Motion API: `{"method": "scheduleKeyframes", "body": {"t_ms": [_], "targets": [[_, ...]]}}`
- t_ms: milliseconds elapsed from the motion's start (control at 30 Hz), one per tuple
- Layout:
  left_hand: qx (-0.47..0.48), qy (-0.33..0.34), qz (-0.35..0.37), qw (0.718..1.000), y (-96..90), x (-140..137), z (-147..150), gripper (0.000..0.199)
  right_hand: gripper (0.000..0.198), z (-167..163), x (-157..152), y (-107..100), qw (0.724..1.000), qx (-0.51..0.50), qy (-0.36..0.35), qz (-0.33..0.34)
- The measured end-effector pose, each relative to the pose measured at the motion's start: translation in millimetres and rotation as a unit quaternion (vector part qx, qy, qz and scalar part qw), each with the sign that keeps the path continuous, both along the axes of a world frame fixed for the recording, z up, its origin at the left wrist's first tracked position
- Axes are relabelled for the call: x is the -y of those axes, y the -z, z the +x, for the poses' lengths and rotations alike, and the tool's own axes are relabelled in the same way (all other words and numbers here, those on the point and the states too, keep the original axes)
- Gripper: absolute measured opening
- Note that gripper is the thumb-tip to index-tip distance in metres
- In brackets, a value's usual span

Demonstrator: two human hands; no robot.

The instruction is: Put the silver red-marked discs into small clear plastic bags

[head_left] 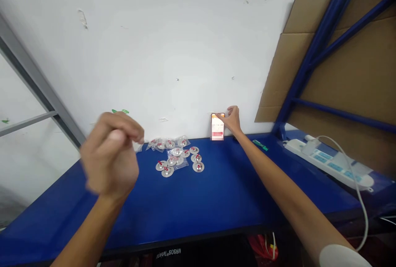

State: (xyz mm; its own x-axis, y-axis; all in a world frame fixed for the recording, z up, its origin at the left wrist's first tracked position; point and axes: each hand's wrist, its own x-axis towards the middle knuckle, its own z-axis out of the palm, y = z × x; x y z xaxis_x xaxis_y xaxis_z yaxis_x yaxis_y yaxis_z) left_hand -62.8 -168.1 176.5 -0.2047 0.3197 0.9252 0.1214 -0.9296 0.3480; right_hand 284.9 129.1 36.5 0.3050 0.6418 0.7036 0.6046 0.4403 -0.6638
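A smartphone (217, 128) with a lit screen stands upright, leaning on the white wall at the back of the blue table. My right hand (232, 119) reaches to its top edge. One finger or the thumb lies over the upper screen, and the other fingers are apart, not wrapped around the phone. Closer to me on the left, my left hand (113, 155) is raised above the table, curled into a loose fist and slightly blurred; nothing shows in it. Between the hands lie several round silver metal discs (198, 166) with red loops, some inside clear plastic bags (182, 141).
A white power strip (329, 164) with a plug and white cable lies on the right of the blue table (192, 205). Blue metal posts (309, 60) and cardboard (287, 56) stand behind it. A grey metal frame (34, 60) rises at the left.
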Motion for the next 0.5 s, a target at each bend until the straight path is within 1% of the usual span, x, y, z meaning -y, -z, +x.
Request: {"method": "scheduleKeyframes", "body": {"t_ms": [33,100,167,233,300,367,433,500], "targets": [[-0.007,-0.006,-0.007,1.0,5.3,-13.6,1.3,0.017,0.07,-0.4,0.3,-0.5,1.0,0.004,0.002,0.0],[-0.046,-0.062,-0.062,0.995,22.6,-45.5,-0.7,0.02,0.07,-0.2,1.5,-1.9,1.0,0.011,0.0,-0.002],[-0.091,-0.101,-0.132,0.982,46.5,-76.0,-8.0,0.022,0.069,2.7,2.8,-2.8,1.0,0.007,-0.012,-0.004],[-0.138,-0.133,-0.188,0.963,72.9,-99.1,-17.9,0.023,0.065,9.1,3.5,-2.0,0.999,-0.001,-0.043,-0.005],[-0.16,-0.168,-0.218,0.948,96.9,-113.9,-28.1,0.025,0.059,17.6,3.3,0.5,0.996,0.003,-0.088,-0.003],[-0.207,-0.2,-0.233,0.929,114.5,-122.8,-37.9,0.026,0.055,25.9,2.7,4.1,0.992,0.015,-0.127,0.0],[-0.264,-0.226,-0.238,0.907,124.2,-129.2,-48.1,0.025,0.053,31.5,2.1,7.7,0.989,0.02,-0.147,0.002],[-0.312,-0.226,-0.261,0.885,127.3,-134.7,-58.7,0.023,0.052,33.8,1.7,10.5,0.988,0.017,-0.154,0.005]]}}
